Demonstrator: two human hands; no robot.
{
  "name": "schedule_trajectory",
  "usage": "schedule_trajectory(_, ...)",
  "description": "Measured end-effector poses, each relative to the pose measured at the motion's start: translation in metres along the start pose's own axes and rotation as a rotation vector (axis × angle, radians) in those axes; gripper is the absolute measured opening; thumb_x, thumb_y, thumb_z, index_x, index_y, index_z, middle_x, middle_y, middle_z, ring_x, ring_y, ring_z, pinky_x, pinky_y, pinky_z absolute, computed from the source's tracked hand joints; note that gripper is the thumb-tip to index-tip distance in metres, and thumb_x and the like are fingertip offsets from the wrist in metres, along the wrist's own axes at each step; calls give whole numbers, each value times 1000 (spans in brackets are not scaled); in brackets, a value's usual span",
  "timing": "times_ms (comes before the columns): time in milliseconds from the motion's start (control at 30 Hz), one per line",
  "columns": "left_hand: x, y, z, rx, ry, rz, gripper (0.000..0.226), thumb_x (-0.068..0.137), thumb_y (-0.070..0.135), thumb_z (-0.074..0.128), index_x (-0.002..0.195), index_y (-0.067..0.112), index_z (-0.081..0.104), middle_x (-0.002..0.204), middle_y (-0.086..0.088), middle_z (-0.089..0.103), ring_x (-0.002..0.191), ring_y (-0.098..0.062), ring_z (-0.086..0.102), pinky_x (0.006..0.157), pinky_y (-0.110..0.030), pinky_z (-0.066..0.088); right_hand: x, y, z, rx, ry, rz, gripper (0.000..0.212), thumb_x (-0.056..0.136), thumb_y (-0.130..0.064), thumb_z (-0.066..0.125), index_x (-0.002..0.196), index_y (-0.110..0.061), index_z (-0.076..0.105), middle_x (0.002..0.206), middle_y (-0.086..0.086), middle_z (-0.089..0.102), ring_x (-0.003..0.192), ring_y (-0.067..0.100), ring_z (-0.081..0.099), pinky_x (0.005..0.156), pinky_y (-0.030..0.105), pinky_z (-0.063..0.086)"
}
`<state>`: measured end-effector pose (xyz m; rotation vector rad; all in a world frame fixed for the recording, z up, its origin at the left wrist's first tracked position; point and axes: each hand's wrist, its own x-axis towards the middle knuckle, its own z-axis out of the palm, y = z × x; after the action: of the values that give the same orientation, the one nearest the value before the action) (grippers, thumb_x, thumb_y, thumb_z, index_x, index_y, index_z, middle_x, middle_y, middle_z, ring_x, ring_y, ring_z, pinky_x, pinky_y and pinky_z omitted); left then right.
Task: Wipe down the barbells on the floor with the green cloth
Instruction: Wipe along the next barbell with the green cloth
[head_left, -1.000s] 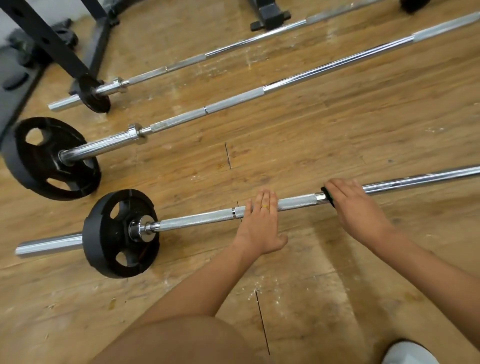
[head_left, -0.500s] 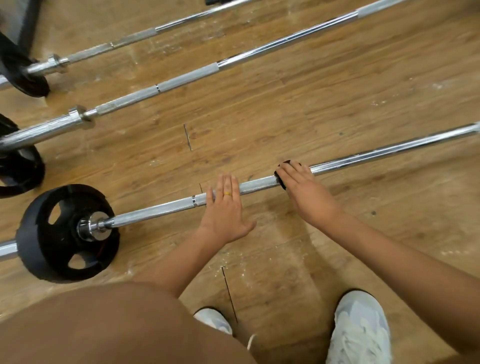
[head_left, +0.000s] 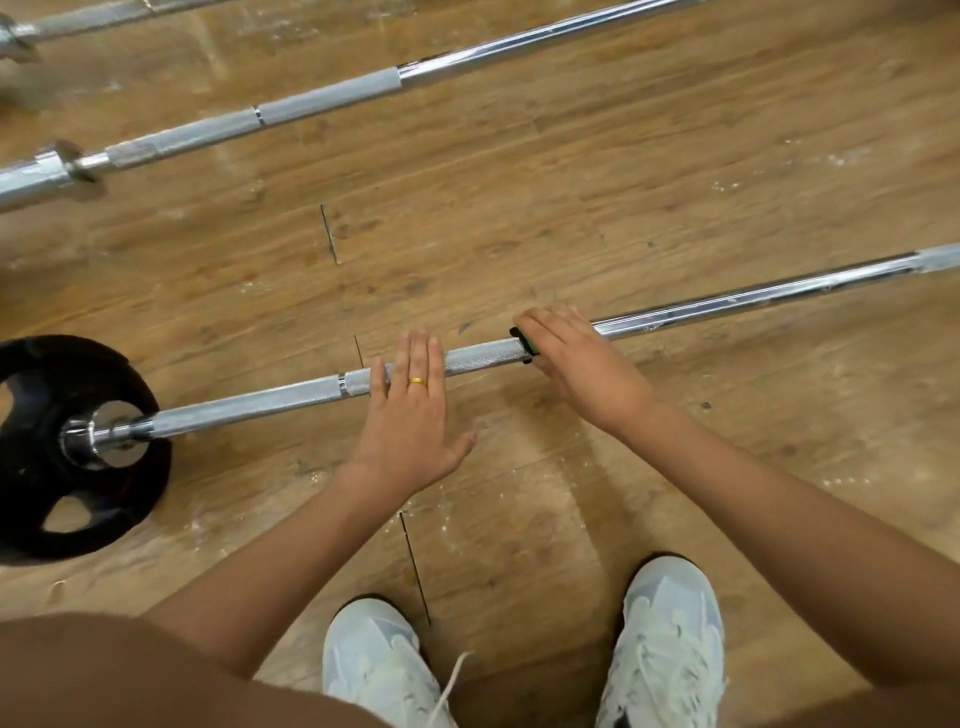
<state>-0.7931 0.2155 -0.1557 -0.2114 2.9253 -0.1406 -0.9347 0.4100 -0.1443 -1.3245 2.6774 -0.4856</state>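
**Q:** Which step is this?

**A:** Wiping the nearest barbell, by the look of it. The right hand curls over the shaft and grips the green cloth against it; only a sliver of cloth shows. The left hand lies flat, fingers straight, pressing the knurled section between the cloth and the black weight plate.

**Q:** How does the bar lie?

**A:** Flat on the wooden floor. Its long axis runs from the weight plate off to the right, angling slightly away from the person.

**Q:** And next?

**A:** Probably a firm slide of the cloth along the shaft, away from the plate. A second barbell lies roughly parallel beyond the plate.
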Motion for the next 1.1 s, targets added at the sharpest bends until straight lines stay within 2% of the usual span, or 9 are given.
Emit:
schedule_trajectory(167,-6,5,2,-20,12,-10,117,87,75,36,155,-3,-17,166,-21,-15,154,-35,-18,124,-57,3,-12,-6,7,6,93,79,51,93,2,56,144,-4,47,144,12,49,138,34,41,121,45,19)
schedule_trajectory(233,-9,5,2,-41,5,-7,116,86,75,36,156,-2,-16,166,-21,-15,154,-35,-17,124,-57,3,-14,-11,11,0,103,68,52,93,4,55,144,-4,46,145,12,49,141,32,38,122,42,14)
schedule_trajectory(333,-14,5,3,-72,-1,-1,115,86,75,35,156,-1,-15,167,-19,-15,154,-33,-16,124,-58,3,-20,-4,7,6,69,47,51,98,-2,51,148,-8,42,151,8,44,145,27,33,123,40,11)
schedule_trajectory(500,-21,6,3,-244,-5,1,111,87,78,31,159,5,-11,169,-12,-12,155,-25,-16,123,-52,-8,-31,-5,2,75,130,180,48,99,-7,49,147,-6,43,151,11,44,144,29,34,123,39,7)
schedule_trajectory(600,-26,7,4,-273,1,4,111,85,80,26,160,7,-8,169,-10,-9,155,-23,-15,122,-49,-11,-33,-23,10,37,64,94,54,98,-12,54,150,-6,39,154,11,39,146,28,28,123,37,2)
schedule_trajectory(667,-31,9,4,-278,8,8,111,84,81,26,160,7,-8,169,-10,-8,155,-22,-15,122,-48,-12,-34,-23,8,12,36,35,56,98,-13,55,151,-8,38,154,8,39,146,25,29,123,38,4)
schedule_trajectory(800,-40,15,6,-285,14,4,111,85,81,26,161,7,-7,169,-10,-8,155,-22,-15,122,-50,-11,-40,-10,1,68,75,86,51,96,-10,57,146,-10,45,146,6,48,137,26,41,122,41,8)
schedule_trajectory(933,-51,17,8,-291,28,21,109,88,81,28,161,7,-6,169,-10,-10,155,-22,-17,123,-51,-7,-49,-23,10,19,54,95,51,97,-13,54,146,-6,43,145,9,46,138,29,38,124,46,14)
schedule_trajectory(1100,-66,21,10,-303,13,42,110,89,83,26,160,8,-9,169,-9,-12,155,-23,-16,123,-53,-6,-68,-16,11,-70,85,21,57,94,-13,58,148,-8,41,147,7,45,139,26,38,122,45,16)
